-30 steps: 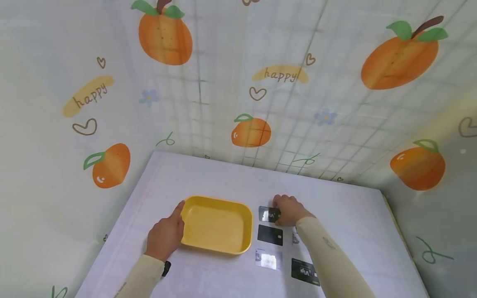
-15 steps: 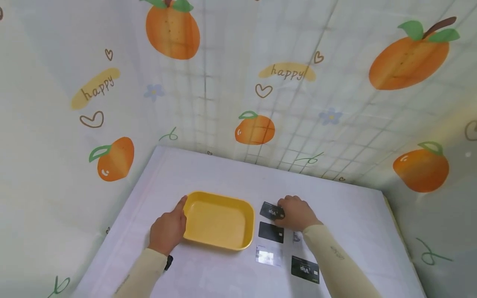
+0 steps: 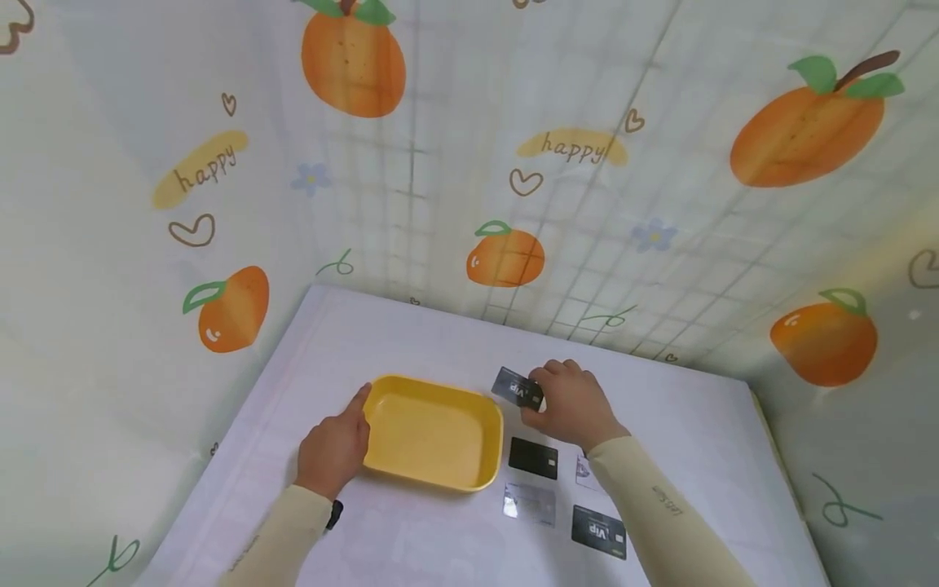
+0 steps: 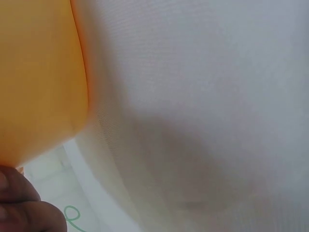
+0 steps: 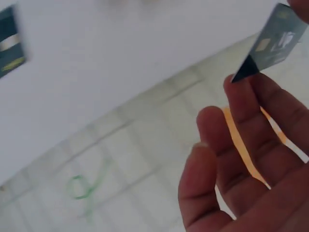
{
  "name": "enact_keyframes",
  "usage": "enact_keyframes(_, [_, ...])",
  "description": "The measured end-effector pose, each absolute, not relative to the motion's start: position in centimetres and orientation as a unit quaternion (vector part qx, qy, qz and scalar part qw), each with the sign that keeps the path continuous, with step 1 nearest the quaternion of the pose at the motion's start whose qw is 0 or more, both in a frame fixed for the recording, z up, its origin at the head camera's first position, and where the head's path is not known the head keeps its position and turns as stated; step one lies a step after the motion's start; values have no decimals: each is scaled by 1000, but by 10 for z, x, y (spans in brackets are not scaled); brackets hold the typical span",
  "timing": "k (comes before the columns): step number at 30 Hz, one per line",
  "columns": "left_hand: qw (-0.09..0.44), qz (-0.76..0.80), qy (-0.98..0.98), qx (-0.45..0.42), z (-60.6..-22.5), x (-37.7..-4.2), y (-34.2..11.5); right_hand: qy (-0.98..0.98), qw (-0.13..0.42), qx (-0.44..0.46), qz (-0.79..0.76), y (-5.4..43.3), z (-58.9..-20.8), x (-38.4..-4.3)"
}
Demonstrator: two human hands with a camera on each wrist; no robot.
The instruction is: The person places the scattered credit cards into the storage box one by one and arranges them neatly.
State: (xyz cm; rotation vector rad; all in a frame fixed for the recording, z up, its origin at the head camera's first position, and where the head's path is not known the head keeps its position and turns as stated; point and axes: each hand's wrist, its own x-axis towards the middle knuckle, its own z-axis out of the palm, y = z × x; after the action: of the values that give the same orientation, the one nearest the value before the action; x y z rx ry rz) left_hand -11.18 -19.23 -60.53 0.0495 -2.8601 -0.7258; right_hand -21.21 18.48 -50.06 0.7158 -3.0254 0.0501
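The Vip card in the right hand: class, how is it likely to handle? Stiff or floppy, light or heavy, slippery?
The Vip card is probably stiff: gripped at one end by the right hand, it juts out without visible sagging. It is likely light, since it looks thin. It may be slippery, as its face looks smooth and slightly shiny.

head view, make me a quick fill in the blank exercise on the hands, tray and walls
1. The left hand touches a tray coloured ____.
2. The right hand holds a card printed with the word ____.
3. The word seen twice on the walls is ____.

Missing words: yellow; Vip; happy.
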Motion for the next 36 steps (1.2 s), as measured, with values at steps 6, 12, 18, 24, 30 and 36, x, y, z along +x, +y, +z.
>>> enact_keyframes(6, [95,-250,-963,32,-598,-110,-186,-955,29,294,0,141,-486,-211])
enact_keyframes(12, [98,-248,-963,43,-603,-112,-173,-941,13,338,-10,110,-481,-212])
enact_keyframes(18, [90,-234,-967,49,-604,-115,-160,-924,0,383,-15,85,-490,-213])
enact_keyframes(24, [67,-220,-972,46,-600,-117,-148,-918,-31,393,-35,68,-510,-213])
enact_keyframes(30, [67,-234,-969,41,-597,-118,-135,-909,-40,407,-76,62,-526,-215])
enact_keyframes(36, [73,-227,-970,35,-601,-120,-132,-904,-54,416,-85,54,-534,-217])
